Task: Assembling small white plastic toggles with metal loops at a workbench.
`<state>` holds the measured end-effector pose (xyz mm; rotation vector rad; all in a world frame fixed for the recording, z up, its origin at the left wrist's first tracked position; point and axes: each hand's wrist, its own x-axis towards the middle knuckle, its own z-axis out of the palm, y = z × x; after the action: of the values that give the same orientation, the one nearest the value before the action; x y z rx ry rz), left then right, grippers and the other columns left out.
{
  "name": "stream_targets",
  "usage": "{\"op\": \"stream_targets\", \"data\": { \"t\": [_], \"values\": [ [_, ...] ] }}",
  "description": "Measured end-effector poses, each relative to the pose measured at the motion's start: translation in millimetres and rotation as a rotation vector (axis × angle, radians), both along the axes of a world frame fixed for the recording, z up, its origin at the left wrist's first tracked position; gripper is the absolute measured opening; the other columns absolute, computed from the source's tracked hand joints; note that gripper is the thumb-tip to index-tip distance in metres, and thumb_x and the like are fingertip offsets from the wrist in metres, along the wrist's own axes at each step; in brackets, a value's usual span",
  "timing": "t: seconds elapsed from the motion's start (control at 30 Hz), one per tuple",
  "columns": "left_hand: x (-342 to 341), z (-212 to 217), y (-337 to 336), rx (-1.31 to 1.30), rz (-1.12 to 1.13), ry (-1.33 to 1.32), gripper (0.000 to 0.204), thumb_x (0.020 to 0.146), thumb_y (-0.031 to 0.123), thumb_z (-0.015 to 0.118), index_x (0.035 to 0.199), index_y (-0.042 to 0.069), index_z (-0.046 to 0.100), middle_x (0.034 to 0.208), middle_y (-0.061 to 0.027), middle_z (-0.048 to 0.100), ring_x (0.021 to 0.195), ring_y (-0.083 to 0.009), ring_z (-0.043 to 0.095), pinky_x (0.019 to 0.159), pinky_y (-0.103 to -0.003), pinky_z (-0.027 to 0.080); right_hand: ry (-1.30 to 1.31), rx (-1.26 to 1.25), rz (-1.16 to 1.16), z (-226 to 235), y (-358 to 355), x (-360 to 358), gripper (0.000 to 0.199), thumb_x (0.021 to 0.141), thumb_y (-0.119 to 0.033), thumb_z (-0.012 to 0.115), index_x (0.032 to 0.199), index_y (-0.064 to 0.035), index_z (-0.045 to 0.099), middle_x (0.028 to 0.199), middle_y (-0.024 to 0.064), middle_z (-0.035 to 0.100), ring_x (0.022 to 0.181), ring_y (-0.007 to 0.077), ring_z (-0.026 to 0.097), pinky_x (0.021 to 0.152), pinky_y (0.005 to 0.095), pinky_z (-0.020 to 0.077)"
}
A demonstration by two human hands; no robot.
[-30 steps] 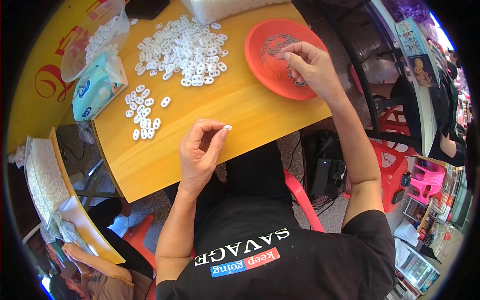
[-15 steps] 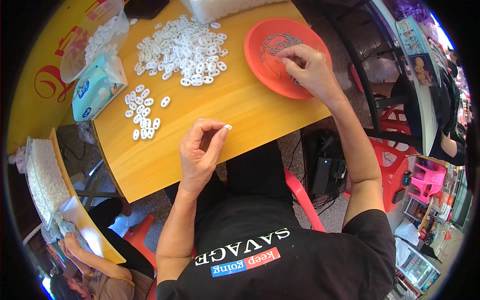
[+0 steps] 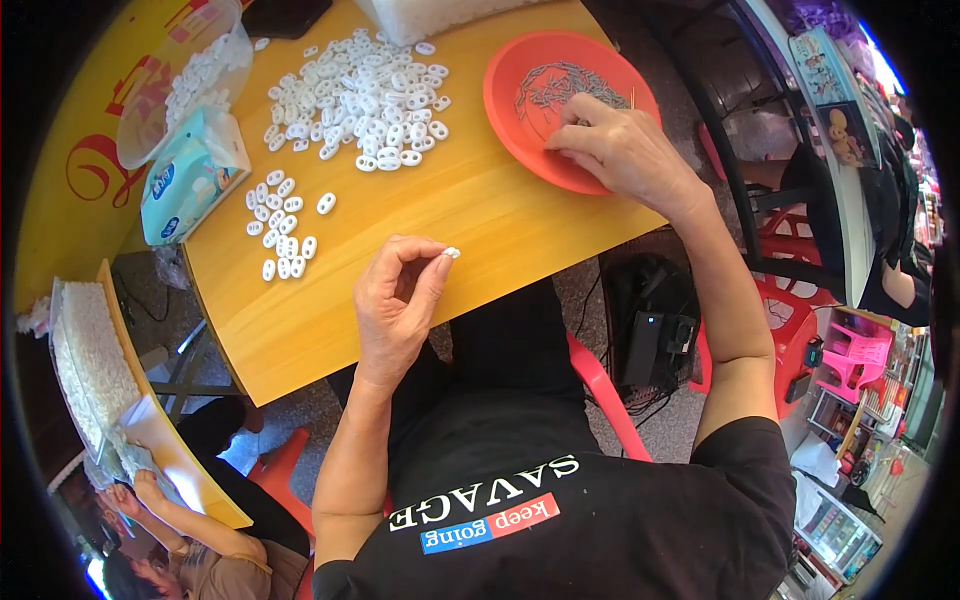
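My left hand (image 3: 392, 305) is above the table's near edge, thumb and forefinger pinching a small white plastic piece (image 3: 452, 253). At the right, my right hand (image 3: 632, 160) is over the front of a round red basin (image 3: 508, 128), its fingers drawn together; anything between them is too small to make out. Many small grey metal pins (image 3: 560, 82) lie in the basin. White oval pieces with two holes form a big pile (image 3: 370, 100) at the back of the table. A smaller group of white oval pieces (image 3: 283, 225) lies to the left of my left hand.
A teal tissue pack (image 3: 190, 180) and a clear tub of white pieces (image 3: 205, 85) stand at the table's left edge. A white translucent container (image 3: 440, 15) sits at the back. At lower left, another person's hands (image 3: 135, 495) are at a separate table.
My right hand has shifted slightly down and right within the basin, from the pins toward the near rim, its fingers turned down. My left hand keeps its pinch, almost still.
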<state>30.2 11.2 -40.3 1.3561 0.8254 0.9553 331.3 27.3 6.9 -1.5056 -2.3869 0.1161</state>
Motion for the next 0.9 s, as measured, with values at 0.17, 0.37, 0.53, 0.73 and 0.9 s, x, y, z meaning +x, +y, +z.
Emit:
{"op": "stream_targets", "data": {
  "t": [0.17,0.37,0.53,0.73,0.9],
  "values": [
    [-1.2,-1.8,-0.5,0.014,-0.004,0.005,0.009,0.09,-0.006,0.063,0.097,-0.002,0.06,0.091,-0.0033,0.058,0.08,-0.0063,0.054,0.07,-0.019,0.045,-0.077,0.024,0.048,-2.6,6.6,1.0,0.009,0.08,-0.008,0.069,0.087,-0.0063,0.064,0.089,0.0069,0.057,0.073,0.0273,0.062,0.063,0.0368,0.0507],
    [-2.5,-1.0,-1.3,-0.034,0.013,-0.007,0.008,0.091,-0.004,0.064,0.097,-0.001,0.06,0.09,-0.0017,0.059,0.078,-0.0054,0.054,0.069,-0.018,0.044,-0.1,0.101,0.078,-9.2,14.2,-0.1,0.011,0.081,-0.005,0.068,0.089,-0.0031,0.06,0.087,0.0069,0.057,0.073,0.025,0.062,0.062,0.0348,0.0505],
    [-1.7,4.9,-1.3,-0.132,0.105,0.036,0.009,0.092,0.005,0.066,0.098,0.001,0.061,0.085,0.001,0.062,0.075,-0.0034,0.055,0.069,-0.019,0.045,0.259,0.084,-0.008,16.1,4.0,-23.2,0.013,0.086,-0.001,0.064,0.099,-0.0011,0.063,0.088,0.0106,0.063,0.076,0.0257,0.063,0.066,0.0334,0.0511],
    [-3.2,15.3,0.2,-0.264,0.137,-0.116,0.012,0.092,0.009,0.067,0.099,0.001,0.062,0.087,-0.0019,0.065,0.075,-0.006,0.058,0.069,-0.021,0.048,0.942,-0.295,-0.216,3.4,-21.9,-89.0,0.02,0.092,-0.004,0.063,0.111,0.0011,0.066,0.084,0.0032,0.066,0.067,0.0072,0.057,0.061,0.021,0.047],
    [-12.5,22.4,-2.7,-0.341,0.163,-0.236,0.014,0.092,0.01,0.067,0.1,0.001,0.061,0.089,-0.0043,0.066,0.076,-0.0076,0.059,0.069,-0.022,0.049,1.502,-0.645,-0.221,-17.5,-29.9,-132.0,0.023,0.095,-0.016,0.064,0.108,0.0031,0.065,0.091,0.0045,0.067,0.066,0.0062,0.056,0.061,0.0211,0.0472]
  ]
}}
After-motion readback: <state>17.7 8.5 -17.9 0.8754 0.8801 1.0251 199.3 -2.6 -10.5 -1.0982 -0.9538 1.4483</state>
